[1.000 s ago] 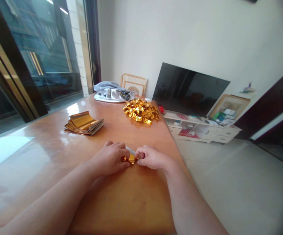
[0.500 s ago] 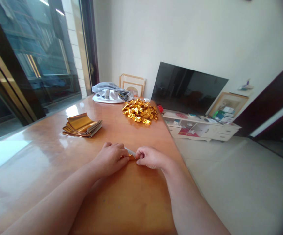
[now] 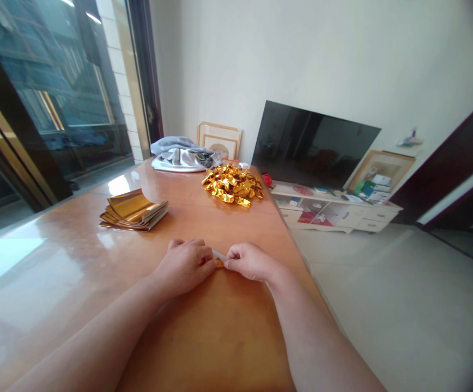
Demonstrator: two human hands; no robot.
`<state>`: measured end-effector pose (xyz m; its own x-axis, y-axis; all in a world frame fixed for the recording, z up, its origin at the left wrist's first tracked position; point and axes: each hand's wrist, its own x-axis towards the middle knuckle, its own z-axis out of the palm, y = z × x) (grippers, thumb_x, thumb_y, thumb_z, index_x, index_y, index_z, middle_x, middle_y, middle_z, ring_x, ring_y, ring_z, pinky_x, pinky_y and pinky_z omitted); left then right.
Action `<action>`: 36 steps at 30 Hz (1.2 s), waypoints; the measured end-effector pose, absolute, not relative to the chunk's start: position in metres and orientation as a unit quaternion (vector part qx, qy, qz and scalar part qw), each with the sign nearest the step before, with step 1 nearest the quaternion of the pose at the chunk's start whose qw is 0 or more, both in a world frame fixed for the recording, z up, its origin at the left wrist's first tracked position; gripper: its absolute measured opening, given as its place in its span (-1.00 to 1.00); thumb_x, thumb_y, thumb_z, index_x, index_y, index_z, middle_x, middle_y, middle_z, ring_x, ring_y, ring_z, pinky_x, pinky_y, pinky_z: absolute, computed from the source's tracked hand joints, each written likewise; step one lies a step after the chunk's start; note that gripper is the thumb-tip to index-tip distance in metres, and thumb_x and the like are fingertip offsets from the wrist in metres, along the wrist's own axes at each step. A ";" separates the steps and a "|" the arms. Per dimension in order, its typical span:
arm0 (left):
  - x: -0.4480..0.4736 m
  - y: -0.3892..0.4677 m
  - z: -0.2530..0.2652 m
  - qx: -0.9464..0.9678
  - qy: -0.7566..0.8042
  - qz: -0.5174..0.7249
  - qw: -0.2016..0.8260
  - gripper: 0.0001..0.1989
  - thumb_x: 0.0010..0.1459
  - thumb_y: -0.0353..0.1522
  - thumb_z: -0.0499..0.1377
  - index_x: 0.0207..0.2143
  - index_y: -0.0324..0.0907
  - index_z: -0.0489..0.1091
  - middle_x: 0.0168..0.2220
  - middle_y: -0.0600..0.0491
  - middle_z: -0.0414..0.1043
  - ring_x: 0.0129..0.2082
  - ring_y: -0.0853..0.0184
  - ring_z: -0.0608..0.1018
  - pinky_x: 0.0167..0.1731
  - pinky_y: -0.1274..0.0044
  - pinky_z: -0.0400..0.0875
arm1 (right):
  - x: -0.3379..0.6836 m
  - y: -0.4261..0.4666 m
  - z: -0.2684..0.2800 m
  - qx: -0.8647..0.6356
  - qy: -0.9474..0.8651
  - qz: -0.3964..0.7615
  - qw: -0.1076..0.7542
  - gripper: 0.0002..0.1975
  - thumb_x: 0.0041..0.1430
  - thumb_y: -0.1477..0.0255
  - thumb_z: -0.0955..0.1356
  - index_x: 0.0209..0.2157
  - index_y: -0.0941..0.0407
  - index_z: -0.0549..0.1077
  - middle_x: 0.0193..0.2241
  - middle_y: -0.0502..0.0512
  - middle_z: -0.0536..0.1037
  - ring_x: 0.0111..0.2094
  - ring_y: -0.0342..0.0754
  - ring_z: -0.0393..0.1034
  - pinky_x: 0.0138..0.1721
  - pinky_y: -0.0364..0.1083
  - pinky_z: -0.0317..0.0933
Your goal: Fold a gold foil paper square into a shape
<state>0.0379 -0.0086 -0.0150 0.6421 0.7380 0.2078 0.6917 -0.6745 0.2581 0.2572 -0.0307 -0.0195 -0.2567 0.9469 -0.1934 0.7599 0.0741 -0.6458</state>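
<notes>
Between my two hands, just above the table, is a small piece of gold foil paper [image 3: 219,262] with a whitish back showing along its far edge. My left hand [image 3: 189,263] is closed on its left end, and my right hand [image 3: 248,261] pinches the right end. Fingers cover most of the sheet, so its folded shape is hard to make out. Farther left lies a stack of gold foil sheets [image 3: 132,210], the top ones curling up. Beyond my hands rests a heap of folded gold foil pieces [image 3: 233,185].
The glossy wooden table [image 3: 216,337] has its right edge close to my right forearm. Grey-blue cloth [image 3: 179,154] is bundled at the far end, near leaning picture frames [image 3: 220,140]. A large television [image 3: 314,146] stands on a white cabinet [image 3: 343,211] beyond the edge.
My right hand has shifted slightly left, closer to my left hand, and less of the foil paper shows between them. The camera view has moved a little.
</notes>
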 end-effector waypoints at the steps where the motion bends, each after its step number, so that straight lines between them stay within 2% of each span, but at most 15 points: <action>1: 0.039 -0.008 -0.016 0.899 0.404 0.152 0.075 -0.72 0.29 -0.17 0.07 -0.37 -0.04 0.51 -0.35 0.10 0.48 -0.31 0.28 0.49 -0.18 0.38 0.11 | 0.257 -0.031 -0.019 -0.597 -0.717 0.332 0.135 -0.82 0.12 0.35 0.33 -0.40 0.14 0.53 -0.54 -0.07 0.46 -0.54 -0.21 0.21 -0.53 -0.21 -0.03; 6: 0.040 -0.008 -0.019 0.893 0.417 0.149 0.077 -0.74 0.26 -0.21 0.09 -0.41 -0.06 0.48 -0.35 0.10 0.47 -0.28 0.27 0.48 -0.19 0.40 0.11 | 0.258 -0.031 -0.014 -0.594 -0.719 0.333 0.140 -0.86 0.06 0.44 0.35 -0.35 0.14 0.55 -0.49 -0.05 0.52 -0.50 -0.19 0.26 -0.49 -0.22 0.02; 12: 0.041 -0.007 -0.017 0.891 0.424 0.133 0.095 -0.71 0.27 -0.21 0.06 -0.42 -0.08 0.47 -0.33 0.09 0.47 -0.27 0.28 0.48 -0.17 0.39 0.12 | 0.265 -0.031 -0.014 -0.591 -0.712 0.353 0.141 -0.75 0.01 0.52 0.30 -0.28 0.10 0.57 -0.39 -0.06 0.59 -0.45 -0.17 0.34 -0.49 -0.22 0.04; 15: 0.042 -0.007 -0.016 0.892 0.422 0.133 0.098 -0.71 0.28 -0.21 0.05 -0.41 -0.08 0.47 -0.34 0.08 0.46 -0.27 0.28 0.48 -0.17 0.39 0.13 | 0.265 -0.030 -0.014 -0.590 -0.713 0.353 0.140 -0.76 0.04 0.51 0.29 -0.30 0.09 0.57 -0.42 -0.07 0.56 -0.46 -0.17 0.32 -0.50 -0.21 0.02; 19: 0.042 -0.006 -0.015 0.891 0.422 0.134 0.102 -0.71 0.28 -0.21 0.06 -0.43 -0.09 0.45 -0.35 0.08 0.46 -0.28 0.27 0.48 -0.17 0.39 0.14 | 0.261 -0.032 -0.011 -0.606 -0.704 0.345 0.136 -0.88 0.10 0.42 0.36 -0.35 0.12 0.54 -0.52 -0.07 0.48 -0.50 -0.18 0.23 -0.49 -0.20 -0.03; 24: 0.043 -0.005 -0.017 0.888 0.425 0.135 0.115 -0.72 0.28 -0.21 0.07 -0.44 -0.09 0.45 -0.35 0.08 0.45 -0.28 0.27 0.48 -0.18 0.41 0.17 | 0.255 -0.034 -0.011 -0.629 -0.704 0.301 0.135 -0.81 0.16 0.27 0.40 -0.38 0.11 0.54 -0.54 -0.04 0.48 -0.50 -0.17 0.21 -0.47 -0.17 -0.07; 29: 0.043 -0.003 -0.019 0.882 0.429 0.138 0.136 -0.74 0.26 -0.22 0.09 -0.45 -0.11 0.41 -0.35 0.08 0.43 -0.31 0.27 0.47 -0.23 0.43 0.19 | 0.252 -0.035 -0.017 -0.645 -0.707 0.261 0.127 -0.83 0.17 0.28 0.38 -0.39 0.05 0.56 -0.45 -0.02 0.57 -0.50 -0.16 0.24 -0.50 -0.15 -0.10; 36: 0.045 -0.002 -0.019 0.878 0.432 0.140 0.148 -0.76 0.24 -0.24 0.10 -0.47 -0.12 0.34 -0.38 0.08 0.41 -0.35 0.28 0.46 -0.31 0.45 0.19 | 0.251 -0.034 -0.020 -0.651 -0.709 0.246 0.114 -0.87 0.17 0.34 0.37 -0.40 0.04 0.56 -0.45 -0.01 0.58 -0.50 -0.14 0.26 -0.49 -0.13 -0.13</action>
